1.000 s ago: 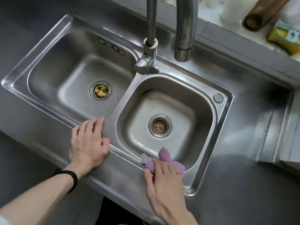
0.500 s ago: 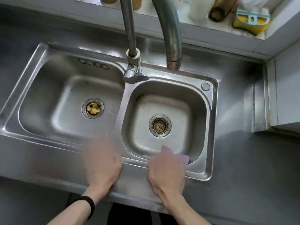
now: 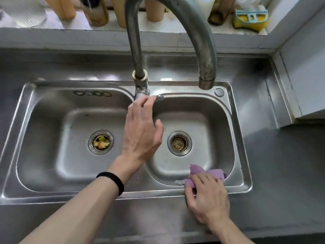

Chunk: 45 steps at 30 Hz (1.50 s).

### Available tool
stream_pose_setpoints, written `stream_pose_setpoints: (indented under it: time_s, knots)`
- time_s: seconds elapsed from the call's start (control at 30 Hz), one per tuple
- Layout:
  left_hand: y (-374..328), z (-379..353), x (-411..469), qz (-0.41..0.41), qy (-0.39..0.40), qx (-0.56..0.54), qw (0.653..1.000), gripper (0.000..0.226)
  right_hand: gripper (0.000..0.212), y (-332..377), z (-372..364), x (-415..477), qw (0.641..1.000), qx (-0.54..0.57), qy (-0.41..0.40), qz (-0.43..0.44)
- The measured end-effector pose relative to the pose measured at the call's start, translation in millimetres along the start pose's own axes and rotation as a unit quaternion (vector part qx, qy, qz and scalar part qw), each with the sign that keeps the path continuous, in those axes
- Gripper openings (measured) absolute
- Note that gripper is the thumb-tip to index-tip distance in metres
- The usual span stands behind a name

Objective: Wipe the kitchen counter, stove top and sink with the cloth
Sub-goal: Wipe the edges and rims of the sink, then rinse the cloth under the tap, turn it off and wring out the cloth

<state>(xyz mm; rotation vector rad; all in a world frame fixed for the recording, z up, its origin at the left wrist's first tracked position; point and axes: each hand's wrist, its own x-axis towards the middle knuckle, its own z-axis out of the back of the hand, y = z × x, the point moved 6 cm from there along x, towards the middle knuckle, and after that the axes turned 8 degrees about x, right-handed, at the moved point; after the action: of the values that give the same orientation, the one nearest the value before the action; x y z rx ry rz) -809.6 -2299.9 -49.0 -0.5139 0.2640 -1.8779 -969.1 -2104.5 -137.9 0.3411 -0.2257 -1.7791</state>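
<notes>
Gooseneck faucet [image 3: 202,32] is arching over above the left hand [image 3: 142,131], its lever [image 3: 159,98] sitting right by that hand's fingertips. Food scraps [image 3: 101,142] are lying in the drain strainer [image 3: 91,150] just left of it. Well beyond the right hand [image 3: 207,196], a yellow sponge [image 3: 249,18] is sitting on the windowsill [image 3: 52,35], w/ tan bottles [image 3: 154,9] standing further left.

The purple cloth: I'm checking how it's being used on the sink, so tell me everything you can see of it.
The purple cloth is a small, soft-looking fabric rag, bunched and creased rather than spread flat. It lies at the front right corner of the right basin, draped over its front edge. A pale scrap shows at its left end. The right hand covers its near part, fingers curled over it and pressing it to the steel. Nothing else touches it.
</notes>
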Motion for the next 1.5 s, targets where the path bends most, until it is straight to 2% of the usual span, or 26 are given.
stream_pose_setpoints:
  time_s: [0.07, 0.17, 0.3, 0.4, 0.97, 1.5]
  knots:
    - [-8.5, -7.2, 23.6, -0.037, 0.025, -0.005, 0.999, 0.054, 0.020, 0.2, 0.2, -0.8, 1.000, 0.003, -0.001, 0.000]
    - [-4.5, -18.5, 40.3, -0.019, 0.063, -0.050, 0.997, 0.041, 0.024, -0.3, 0.8, 0.0, 1.000, 0.015, -0.010, 0.003]
    - [5.2, -18.9, 43.5, 0.044, 0.004, -0.075, 0.996, 0.023, 0.024, -0.2, -0.4, 2.7, 1.000, 0.018, -0.008, -0.004]
    - [3.0, -21.7, 41.8, 0.063, -0.008, -0.081, 0.995, 0.017, 0.022, -2.2, -0.8, 0.5, 1.000, 0.022, -0.003, -0.011]
    - [5.1, -25.8, 33.0, 0.024, -0.056, -0.094, 0.994, 0.013, 0.020, -1.7, 2.1, 1.3, 0.999, 0.034, 0.000, -0.013]
    - [6.1, -28.4, 30.9, 0.028, -0.081, -0.083, 0.993, 0.014, 0.020, -0.8, 0.8, 2.3, 1.000, 0.031, -0.001, -0.004]
